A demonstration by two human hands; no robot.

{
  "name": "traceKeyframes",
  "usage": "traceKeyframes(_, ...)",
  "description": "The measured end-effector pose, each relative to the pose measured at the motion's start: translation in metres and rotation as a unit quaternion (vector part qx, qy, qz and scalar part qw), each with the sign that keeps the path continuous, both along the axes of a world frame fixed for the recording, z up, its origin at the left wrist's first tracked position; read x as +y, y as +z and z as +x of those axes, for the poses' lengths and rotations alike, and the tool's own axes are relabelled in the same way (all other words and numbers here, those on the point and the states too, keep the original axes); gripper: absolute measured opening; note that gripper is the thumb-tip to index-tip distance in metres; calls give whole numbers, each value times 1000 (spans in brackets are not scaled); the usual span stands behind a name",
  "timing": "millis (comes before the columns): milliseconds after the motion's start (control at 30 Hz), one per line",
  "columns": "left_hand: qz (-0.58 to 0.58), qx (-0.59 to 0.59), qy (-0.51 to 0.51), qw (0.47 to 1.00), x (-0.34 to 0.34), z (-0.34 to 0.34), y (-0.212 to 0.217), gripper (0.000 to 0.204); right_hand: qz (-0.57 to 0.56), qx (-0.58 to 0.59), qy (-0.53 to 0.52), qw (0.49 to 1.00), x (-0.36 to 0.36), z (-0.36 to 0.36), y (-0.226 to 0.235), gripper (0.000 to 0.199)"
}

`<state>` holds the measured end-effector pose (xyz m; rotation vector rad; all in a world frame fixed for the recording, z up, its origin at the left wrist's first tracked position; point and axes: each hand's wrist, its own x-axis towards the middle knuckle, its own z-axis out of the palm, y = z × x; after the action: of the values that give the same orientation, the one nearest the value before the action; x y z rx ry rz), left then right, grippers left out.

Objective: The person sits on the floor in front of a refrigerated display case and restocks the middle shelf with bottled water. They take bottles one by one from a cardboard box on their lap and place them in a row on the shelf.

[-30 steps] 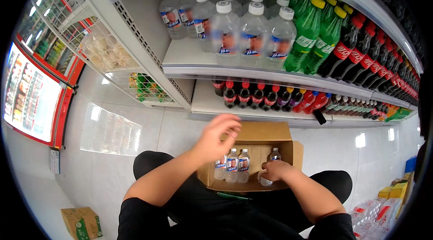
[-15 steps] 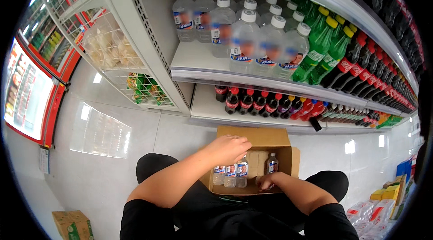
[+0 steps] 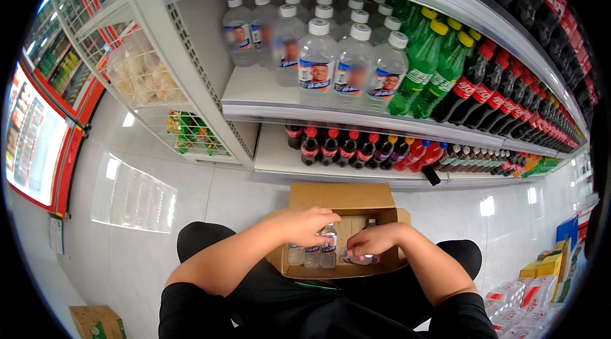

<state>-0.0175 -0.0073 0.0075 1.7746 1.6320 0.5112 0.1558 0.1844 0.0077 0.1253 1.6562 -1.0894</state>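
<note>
An open cardboard box (image 3: 341,196) stands on the floor between my knees. In its left part, several clear plastic bottles (image 3: 327,256) with blue-and-white labels stand upright in a row. My left hand (image 3: 308,224) bends over their tops, its thumb and fingers around the neck of the rightmost one; the caps are mostly hidden. My right hand (image 3: 380,237) reaches into the right part, fingers closed on a clear bottle (image 3: 370,260) that lies on its side. Behind that hand, the top of another bottle (image 3: 372,222) shows.
Ahead is a shelf (image 3: 267,112) with large clear bottles (image 3: 316,62), green bottles (image 3: 423,65) and dark cola bottles (image 3: 474,81); smaller bottles fill the lower shelf (image 3: 270,157). A wire rack (image 3: 149,78) stands left. Wrapped bottle packs (image 3: 519,301) lie right, a carton (image 3: 97,323) lower left.
My right hand has risen from the box's near side and now grips a bottle lying there. My left hand has dropped lower over the bottle tops. The view has shifted slightly.
</note>
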Motion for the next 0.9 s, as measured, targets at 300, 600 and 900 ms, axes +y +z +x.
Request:
traceKeyframes(300,-110,-218,-2,970,12,15,23,76,-404,109,-292,860,53,28,74,37)
traceKeyframes(600,29,-406,272,872,-37,-67,29,68,-376,194,-624,656,61,31,80,12)
traceKeyframes(900,493,-415,350,680,7,-127,70,67,-312,191,-648,668,62,40,75,7)
